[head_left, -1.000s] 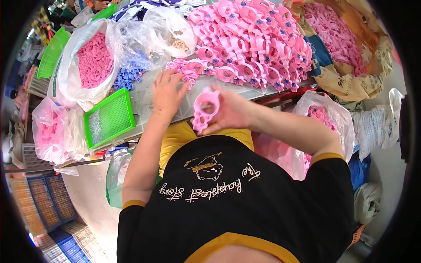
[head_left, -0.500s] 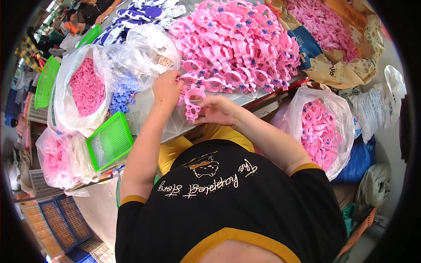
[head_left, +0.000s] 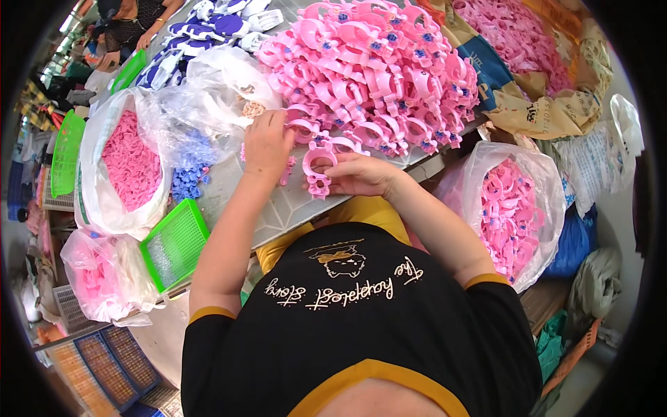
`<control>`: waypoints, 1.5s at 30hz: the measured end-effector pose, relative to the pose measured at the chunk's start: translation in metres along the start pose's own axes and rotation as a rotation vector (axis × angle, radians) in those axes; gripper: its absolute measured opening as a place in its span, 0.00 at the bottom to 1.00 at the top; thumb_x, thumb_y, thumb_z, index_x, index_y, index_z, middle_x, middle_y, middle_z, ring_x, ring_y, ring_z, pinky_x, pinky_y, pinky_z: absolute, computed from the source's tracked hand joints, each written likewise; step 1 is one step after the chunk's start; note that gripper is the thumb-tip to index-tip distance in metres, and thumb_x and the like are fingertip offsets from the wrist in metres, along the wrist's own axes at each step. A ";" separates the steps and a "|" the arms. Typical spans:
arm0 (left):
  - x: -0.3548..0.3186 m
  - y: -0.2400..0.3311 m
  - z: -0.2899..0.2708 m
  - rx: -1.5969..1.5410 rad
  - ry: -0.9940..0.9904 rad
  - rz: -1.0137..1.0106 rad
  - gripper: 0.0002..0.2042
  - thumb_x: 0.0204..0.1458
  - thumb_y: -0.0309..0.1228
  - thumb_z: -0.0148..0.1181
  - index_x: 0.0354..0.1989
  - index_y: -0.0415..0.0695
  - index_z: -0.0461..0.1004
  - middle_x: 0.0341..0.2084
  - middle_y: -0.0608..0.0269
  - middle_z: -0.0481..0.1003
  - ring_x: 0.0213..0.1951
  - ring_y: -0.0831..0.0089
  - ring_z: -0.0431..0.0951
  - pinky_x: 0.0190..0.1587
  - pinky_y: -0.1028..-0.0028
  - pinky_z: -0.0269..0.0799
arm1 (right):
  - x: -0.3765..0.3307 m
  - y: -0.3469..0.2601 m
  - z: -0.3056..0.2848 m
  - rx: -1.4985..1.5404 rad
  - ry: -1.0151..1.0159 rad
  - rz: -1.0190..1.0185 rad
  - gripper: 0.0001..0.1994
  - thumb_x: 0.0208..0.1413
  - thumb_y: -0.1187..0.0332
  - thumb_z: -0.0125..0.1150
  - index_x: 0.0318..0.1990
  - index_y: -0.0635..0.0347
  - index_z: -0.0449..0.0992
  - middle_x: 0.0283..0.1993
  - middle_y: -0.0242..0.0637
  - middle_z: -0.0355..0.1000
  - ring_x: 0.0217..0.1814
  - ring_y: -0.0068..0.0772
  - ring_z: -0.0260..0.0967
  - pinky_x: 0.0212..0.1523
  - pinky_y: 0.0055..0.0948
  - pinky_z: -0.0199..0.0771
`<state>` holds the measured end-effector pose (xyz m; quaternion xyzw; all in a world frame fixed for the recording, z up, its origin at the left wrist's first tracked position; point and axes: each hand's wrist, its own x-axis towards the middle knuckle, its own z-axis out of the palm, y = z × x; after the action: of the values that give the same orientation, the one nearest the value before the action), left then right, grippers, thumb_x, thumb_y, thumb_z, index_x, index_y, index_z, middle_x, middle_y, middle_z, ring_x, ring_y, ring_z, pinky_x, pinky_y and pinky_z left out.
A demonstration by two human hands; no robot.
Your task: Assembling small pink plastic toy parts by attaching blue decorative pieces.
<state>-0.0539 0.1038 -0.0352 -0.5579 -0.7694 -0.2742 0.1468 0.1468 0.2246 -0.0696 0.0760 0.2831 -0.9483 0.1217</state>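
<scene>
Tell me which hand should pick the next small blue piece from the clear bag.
Left. The left hand is free and lies beside the clear bag of small blue pieces. The right hand is busy holding the pink ring-shaped part.

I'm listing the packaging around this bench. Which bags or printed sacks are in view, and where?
Clear plastic bag of small pink parts: left of the left hand.
Clear bag of pink ring pieces: right of the right hand, below the table edge.
Tan woven sack with dark print, crumpled: upper right.
Blue-and-tan sack: behind the pink pile.
</scene>
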 end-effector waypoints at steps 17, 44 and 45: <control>-0.069 -0.026 -0.041 0.027 -0.309 0.013 0.18 0.55 0.38 0.65 0.52 0.46 0.78 0.59 0.56 0.74 0.66 0.57 0.67 0.67 0.52 0.61 | 0.030 0.018 0.026 0.129 -0.002 -0.056 0.25 0.71 0.57 0.52 0.70 0.56 0.63 0.59 0.38 0.72 0.56 0.36 0.75 0.64 0.50 0.74; -0.096 -0.122 -0.101 0.373 -0.284 -0.231 0.07 0.51 0.28 0.65 0.38 0.48 0.83 0.35 0.58 0.77 0.43 0.53 0.77 0.46 0.56 0.74 | 0.046 0.025 0.025 0.048 0.067 -0.189 0.21 0.72 0.67 0.53 0.69 0.54 0.61 0.67 0.42 0.67 0.66 0.41 0.71 0.62 0.40 0.77; -0.101 -0.120 -0.095 0.351 -0.291 -0.220 0.07 0.51 0.28 0.65 0.38 0.48 0.83 0.35 0.58 0.77 0.43 0.53 0.77 0.46 0.56 0.74 | 0.045 0.026 0.024 0.049 0.091 -0.197 0.21 0.72 0.67 0.53 0.69 0.54 0.61 0.67 0.42 0.67 0.66 0.41 0.71 0.62 0.40 0.77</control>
<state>-0.1410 -0.0578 -0.0430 -0.4703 -0.8744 -0.0677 0.0984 0.1090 0.1818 -0.0724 0.0938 0.2709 -0.9579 0.0132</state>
